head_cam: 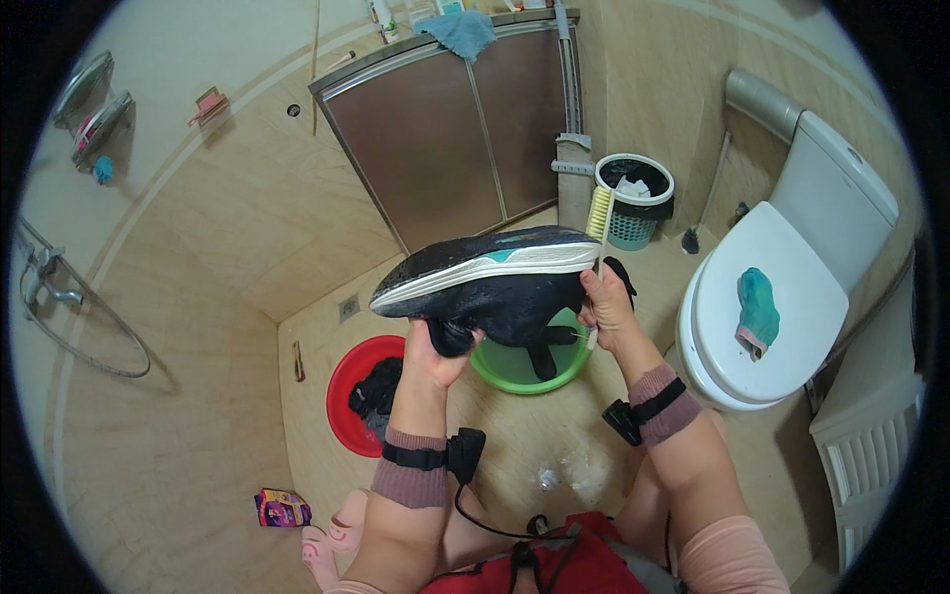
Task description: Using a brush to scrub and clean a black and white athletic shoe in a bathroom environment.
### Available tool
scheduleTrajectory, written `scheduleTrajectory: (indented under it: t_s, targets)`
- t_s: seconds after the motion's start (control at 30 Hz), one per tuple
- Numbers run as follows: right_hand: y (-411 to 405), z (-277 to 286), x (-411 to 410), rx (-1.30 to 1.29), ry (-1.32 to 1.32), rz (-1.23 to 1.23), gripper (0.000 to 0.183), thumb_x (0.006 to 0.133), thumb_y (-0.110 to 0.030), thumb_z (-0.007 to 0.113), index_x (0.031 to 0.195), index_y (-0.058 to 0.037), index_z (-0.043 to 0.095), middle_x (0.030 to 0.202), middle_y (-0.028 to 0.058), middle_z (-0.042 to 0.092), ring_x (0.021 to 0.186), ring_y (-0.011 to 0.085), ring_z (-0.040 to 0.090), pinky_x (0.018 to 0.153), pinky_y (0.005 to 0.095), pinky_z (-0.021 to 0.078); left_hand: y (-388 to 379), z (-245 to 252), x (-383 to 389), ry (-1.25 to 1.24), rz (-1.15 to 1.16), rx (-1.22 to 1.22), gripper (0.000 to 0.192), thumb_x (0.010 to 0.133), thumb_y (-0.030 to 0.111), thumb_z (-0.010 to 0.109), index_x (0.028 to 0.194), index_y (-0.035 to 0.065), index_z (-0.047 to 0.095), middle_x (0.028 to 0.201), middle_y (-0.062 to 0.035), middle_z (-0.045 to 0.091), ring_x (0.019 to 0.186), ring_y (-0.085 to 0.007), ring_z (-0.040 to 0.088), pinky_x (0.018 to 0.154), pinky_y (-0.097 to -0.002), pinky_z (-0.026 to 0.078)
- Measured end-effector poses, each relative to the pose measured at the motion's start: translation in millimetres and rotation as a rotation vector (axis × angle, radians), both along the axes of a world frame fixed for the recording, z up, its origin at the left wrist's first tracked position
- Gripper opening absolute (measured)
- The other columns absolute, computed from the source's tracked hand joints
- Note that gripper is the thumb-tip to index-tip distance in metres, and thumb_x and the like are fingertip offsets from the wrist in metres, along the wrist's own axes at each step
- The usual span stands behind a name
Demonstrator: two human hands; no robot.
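Observation:
A wet black shoe [512, 304] with a white midsole is held on its side, its sole turned up and away. My left hand [438, 356] grips its upper from below, near the toe end. In my right hand [612, 304] is a scrub brush [600, 215] with pale yellow bristles pointing up and a thin handle, held against the heel end; the thumb lies by the heel. Below the shoe, a green basin [531, 387] holds water and dark, flat pieces. Left of it, a red basin [341, 416] contains dark wet cloth [377, 390].
A white toilet [779, 289] with a teal cloth item [758, 312] on its lid stands right. Behind are a lined waste bin [634, 223] and a brown cabinet [445, 141]. Pink clogs [334, 538] and a purple packet [283, 508] lie lower left. A cable [482, 516] hangs from my left wrist strap.

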State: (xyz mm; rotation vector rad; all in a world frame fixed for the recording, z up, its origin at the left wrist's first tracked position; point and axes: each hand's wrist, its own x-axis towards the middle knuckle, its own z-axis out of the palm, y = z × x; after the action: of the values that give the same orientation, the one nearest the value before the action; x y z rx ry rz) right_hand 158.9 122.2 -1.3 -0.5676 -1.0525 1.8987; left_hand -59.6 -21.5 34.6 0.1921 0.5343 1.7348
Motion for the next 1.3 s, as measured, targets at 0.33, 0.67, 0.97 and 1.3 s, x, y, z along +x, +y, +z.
scheduleTrajectory:
  t_s: [0.33,0.67,0.97,1.3]
  targets:
    - [9.8,17.5,-3.5,-0.115,-0.085,-0.126,0.033,0.085,-0.04,0.069,0.101,-0.0148,0.056,0.054,-0.0055,0.041,0.034,0.0073,0.032,0.036,0.0241,0.0286,-18.4,15.1,-9.3,0.508,0.362,0.345,0.064,0.081,0.001,0.061,0.137,0.0117,0.033,0.129,-0.0096,0.047,0.119,-0.0248,0.048,0.103,-0.0386,0.04]
    - [27.2,30.3,20.9,0.073,-0.348,-0.322,0.032,0.085,-0.039,0.069,0.089,-0.0078,0.06,0.056,-0.0035,0.05,0.034,0.0063,0.035,0.033,0.0233,0.0228,-27.4,5.8,-20.8,0.875,0.079,0.047,0.051,0.076,0.025,0.075,0.111,0.0115,0.04,0.112,-0.0063,0.052,0.104,-0.0195,0.053,0.088,-0.0348,0.047]
    - [46.3,22.5,36.3,0.3,-0.595,-0.386,0.028,0.085,-0.029,0.072,0.082,-0.0037,0.061,0.074,-0.0024,0.057,0.066,0.0071,0.049,0.06,0.0233,0.0409,-25.2,4.6,2.6,1.011,-0.502,0.04,0.094,0.073,0.02,0.077,0.148,0.0036,0.022,0.139,-0.0143,0.041,0.125,-0.0221,0.041,0.103,-0.0298,0.033]
    - [22.9,45.1,38.5,0.773,-0.677,-0.783,0.035,0.097,-0.031,0.05,0.08,-0.0011,0.057,0.064,0.0041,0.053,0.06,0.0113,0.046,0.055,0.0293,0.039,-5.4,-14.2,25.3,0.672,-0.334,-0.053,0.079,0.066,-0.002,0.064,0.14,0.0024,0.038,0.126,-0.0104,0.054,0.115,-0.0205,0.052,0.099,-0.0307,0.039]
